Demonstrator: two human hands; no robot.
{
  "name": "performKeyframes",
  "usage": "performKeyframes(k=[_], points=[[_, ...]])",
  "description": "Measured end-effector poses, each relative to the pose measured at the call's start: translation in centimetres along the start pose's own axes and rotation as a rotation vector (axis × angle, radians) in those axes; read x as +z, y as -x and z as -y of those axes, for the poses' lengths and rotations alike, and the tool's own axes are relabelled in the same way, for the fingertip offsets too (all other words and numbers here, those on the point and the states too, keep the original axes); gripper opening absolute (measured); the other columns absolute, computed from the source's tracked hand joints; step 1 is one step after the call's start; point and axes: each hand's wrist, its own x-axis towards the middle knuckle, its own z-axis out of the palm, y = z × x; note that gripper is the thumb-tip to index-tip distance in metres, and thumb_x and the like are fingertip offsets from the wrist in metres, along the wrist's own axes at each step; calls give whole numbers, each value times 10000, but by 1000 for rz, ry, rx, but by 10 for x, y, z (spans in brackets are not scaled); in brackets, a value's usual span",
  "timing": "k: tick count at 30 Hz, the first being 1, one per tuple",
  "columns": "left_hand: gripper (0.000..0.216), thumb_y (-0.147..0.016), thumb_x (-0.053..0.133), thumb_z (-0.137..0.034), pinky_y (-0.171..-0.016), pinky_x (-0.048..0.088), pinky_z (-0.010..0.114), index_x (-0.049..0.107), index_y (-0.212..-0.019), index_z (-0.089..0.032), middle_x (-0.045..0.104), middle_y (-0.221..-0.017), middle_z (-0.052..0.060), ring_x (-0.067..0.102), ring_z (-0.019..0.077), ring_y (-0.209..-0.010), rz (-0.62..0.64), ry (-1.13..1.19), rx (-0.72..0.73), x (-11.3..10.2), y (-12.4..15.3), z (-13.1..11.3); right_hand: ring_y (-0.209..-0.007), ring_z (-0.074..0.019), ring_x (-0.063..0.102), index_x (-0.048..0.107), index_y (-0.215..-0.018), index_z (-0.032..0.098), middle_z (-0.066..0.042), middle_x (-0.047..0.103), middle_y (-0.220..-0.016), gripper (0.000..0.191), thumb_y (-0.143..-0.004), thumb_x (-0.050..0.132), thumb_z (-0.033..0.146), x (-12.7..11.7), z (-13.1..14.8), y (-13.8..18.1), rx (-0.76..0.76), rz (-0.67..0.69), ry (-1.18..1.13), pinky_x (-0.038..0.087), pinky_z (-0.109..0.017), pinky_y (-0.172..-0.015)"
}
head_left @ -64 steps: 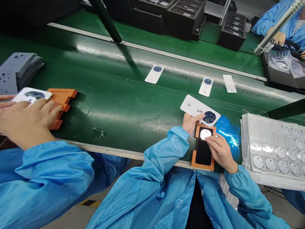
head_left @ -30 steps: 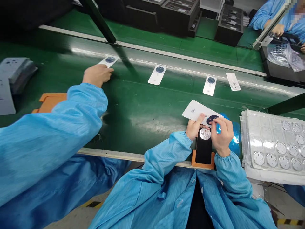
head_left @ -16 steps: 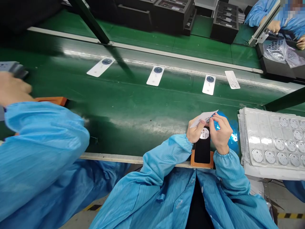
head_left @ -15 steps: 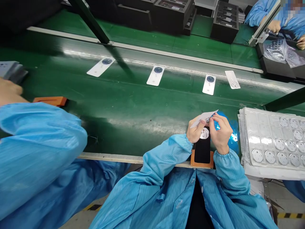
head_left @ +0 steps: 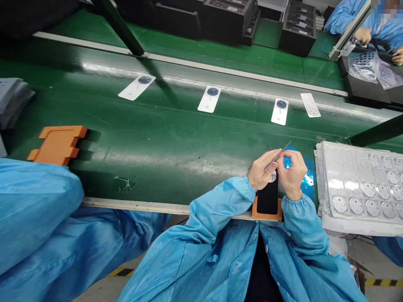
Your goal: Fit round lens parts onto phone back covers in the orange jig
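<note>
My left hand (head_left: 262, 171) grips a thin white phone-shaped panel (head_left: 286, 147), now seen nearly edge-on and tilted upward. At the panel's right side my right hand (head_left: 292, 172) is closed in a pinch; what its fingertips hold is hidden. Beneath both hands a black phone-shaped slab (head_left: 267, 199) lies in an orange holder (head_left: 266, 216) at the belt's near edge. A round whitish part (head_left: 273, 176) shows at the slab's upper end, partly covered by my left hand. Just right of my right hand lie shiny blue film pieces (head_left: 309, 180).
To the right is a clear plastic tray (head_left: 344, 184) with several round white discs. Along the green belt lie white panels (head_left: 209, 100), several with dark circles. Another orange holder (head_left: 56, 144) is at left, near a co-worker's blue sleeve (head_left: 37, 184). A metal post (head_left: 121, 29) rises behind.
The white panel has turned from showing its face to nearly edge-on. The panels on the belt have shifted slightly right. The co-worker's arm at left has drawn back, uncovering the orange holder.
</note>
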Motion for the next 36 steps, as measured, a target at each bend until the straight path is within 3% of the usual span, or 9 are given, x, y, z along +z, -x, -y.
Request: performKeyframes(k=[3, 7, 10, 13, 16, 20, 27, 31, 36], points=[[523, -1033, 466, -504, -1153, 484, 431, 618, -1405, -170, 637, -1427, 139, 611, 281, -1323, 9, 39, -114, 3, 2, -1, -782, -182, 628, 573, -794, 225, -36, 671, -818, 103, -889, 538, 207, 4, -3, 0, 28, 27, 42, 505, -312, -743], [467, -1001, 547, -497, -1030, 582, 435, 691, -1263, -138, 731, -1265, 145, 715, 282, -1140, -157, 220, -513, 4, -5, 5, -764, -190, 605, 559, -746, 220, -40, 654, -804, 61, -802, 536, 224, -6, -32, -2, 178, 114, 138, 477, -317, -742], [438, -997, 576, -451, -936, 630, 450, 638, -1291, -132, 739, -1241, 148, 740, 272, -1071, -314, 487, -731, -5, -20, 9, -733, -197, 601, 605, -725, 205, -46, 673, -787, 83, -772, 569, 263, -33, -72, -1, 430, 265, 297, 444, -329, -737], [465, -982, 617, -443, -923, 638, 458, 591, -1343, -151, 733, -1254, 144, 749, 249, -1030, -381, 598, -776, -18, -31, 9, -668, -198, 570, 632, -685, 198, -55, 657, -704, 118, -769, 602, 276, -60, -102, 8, 593, 499, 487, 394, -330, -680], [542, -953, 656, -483, -921, 642, 466, 562, -1393, -181, 685, -1351, 147, 737, 253, -1071, -350, 572, -712, -29, -31, 5, -630, -195, 547, 654, -722, 185, -83, 653, -721, 125, -803, 577, 242, -70, -108, 24, 521, 598, 644, 346, -324, -616], [499, -966, 622, -491, -939, 640, 446, 633, -1352, -176, 704, -1326, 130, 719, 283, -1143, -170, 248, -525, -44, -16, -14, -654, -202, 565, 687, -941, 159, -110, 673, -878, 190, -840, 527, 179, -72, -98, 37, 272, 490, 672, 346, -309, -572], [440, -1050, 405, -196, -1145, 507, 401, 562, -1460, -219, 590, -1484, 137, 576, 251, -1379, 590, -658, 121, -58, 25, -60, -939, -226, 673, 680, -1076, 194, -84, 695, -1023, 224, -936, 509, 157, -98, -62, 45, -77, 455, 138, 546, -350, -818], [442, -1037, 442, -167, -1111, 538, 392, 520, -1467, -235, 603, -1467, 132, 579, 246, -1377, 733, -1026, 182, -49, 43, -47, -1150, -258, 646, 648, -1229, 168, -139, 674, -1252, 307, -963, 499, 127, -95, -29, 54, -276, 554, 13, 553, -399, -954], [413, -1030, 429, -123, -1123, 530, 390, 514, -1434, -125, 640, -1410, 184, 569, 251, -1387, 728, -1081, 288, -43, 54, -27, -1167, -269, 656, 644, -1295, 156, -157, 673, -1306, 399, -967, 431, 76, -80, -22, 62, -402, 588, 98, 567, -428, -941]])
